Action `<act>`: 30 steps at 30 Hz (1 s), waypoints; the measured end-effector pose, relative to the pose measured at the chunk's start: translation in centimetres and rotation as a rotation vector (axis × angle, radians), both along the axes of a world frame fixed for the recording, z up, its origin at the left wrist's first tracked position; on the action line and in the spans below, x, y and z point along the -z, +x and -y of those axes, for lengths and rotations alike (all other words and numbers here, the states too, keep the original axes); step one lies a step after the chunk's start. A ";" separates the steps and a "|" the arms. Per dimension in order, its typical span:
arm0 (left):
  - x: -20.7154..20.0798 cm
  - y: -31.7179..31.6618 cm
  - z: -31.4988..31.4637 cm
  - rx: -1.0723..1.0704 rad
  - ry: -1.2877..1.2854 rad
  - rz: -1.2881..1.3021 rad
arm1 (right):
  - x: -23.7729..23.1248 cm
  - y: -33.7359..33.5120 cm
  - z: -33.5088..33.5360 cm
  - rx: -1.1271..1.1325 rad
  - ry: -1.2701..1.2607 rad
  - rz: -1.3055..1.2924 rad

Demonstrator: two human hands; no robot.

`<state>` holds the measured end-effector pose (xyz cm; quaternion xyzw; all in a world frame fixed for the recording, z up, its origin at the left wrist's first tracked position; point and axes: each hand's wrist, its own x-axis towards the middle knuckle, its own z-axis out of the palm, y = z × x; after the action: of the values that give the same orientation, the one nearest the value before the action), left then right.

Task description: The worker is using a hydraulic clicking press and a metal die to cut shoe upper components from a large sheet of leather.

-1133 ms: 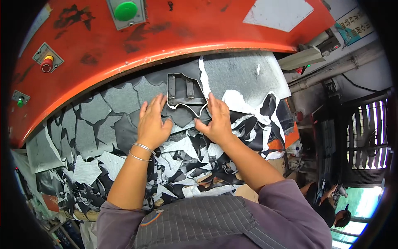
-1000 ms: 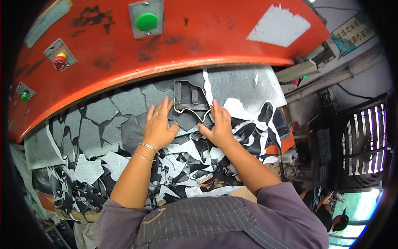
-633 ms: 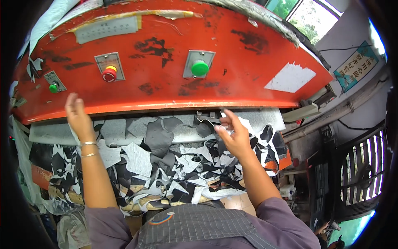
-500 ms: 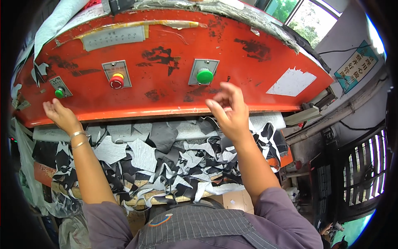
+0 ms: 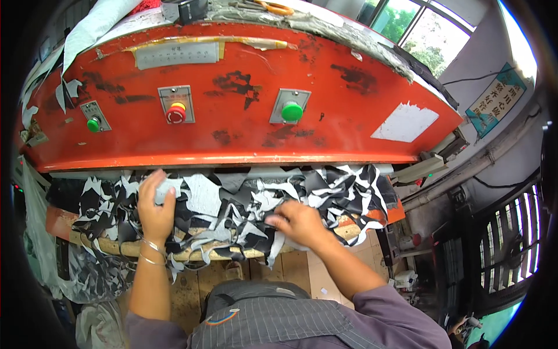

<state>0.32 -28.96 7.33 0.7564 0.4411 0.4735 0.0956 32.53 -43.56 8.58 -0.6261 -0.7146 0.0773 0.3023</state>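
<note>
Across the ledge under the red machine beam (image 5: 244,139) lies a heap of cut scraps (image 5: 250,232), black on one side and pale grey on the other. My left hand (image 5: 156,203), with bracelets on the wrist, is over the heap's left part, thumb and fingers apart around a pale grey piece (image 5: 169,189). Whether it touches that piece is unclear. Beside it lies a larger pale grey cut piece (image 5: 202,195). My right hand (image 5: 302,225) reaches into the middle of the heap with fingers curled down and thumb close to them; its fingertips are partly hidden.
On the beam sit a small green button (image 5: 93,124), a red stop button (image 5: 176,113) and a large green button (image 5: 292,111). Orange-handled scissors (image 5: 273,7) lie on top. A wooden bar (image 5: 192,253) edges the ledge. Clear plastic sheeting (image 5: 38,227) hangs at left.
Both hands have come down from near the green buttons to the scraps. The left moved right, the right moved slightly left. The beam now covers more of the ledge's back.
</note>
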 end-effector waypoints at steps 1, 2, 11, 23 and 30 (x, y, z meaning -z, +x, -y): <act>-0.6 0.4 -0.2 -0.010 -0.060 0.142 | -1.0 0.4 -0.5 0.010 0.020 0.019; -2.9 0.4 -1.6 -0.162 0.075 0.331 | -2.9 0.5 -1.7 -0.002 0.164 0.093; -6.3 -7.0 -5.7 -0.166 -0.083 0.406 | -9.9 1.2 -7.3 0.025 0.496 -0.136; 5.2 8.6 16.8 0.141 -0.157 -0.375 | 6.3 -3.1 7.7 0.049 -0.121 0.402; 4.2 9.8 15.2 0.138 -0.175 -0.320 | 5.8 -1.8 5.9 0.014 -0.094 0.374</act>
<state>10.09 -44.15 3.15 0.8393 0.4373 0.2992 0.1220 30.70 -49.50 2.80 -0.6478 -0.7496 -0.0092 0.1355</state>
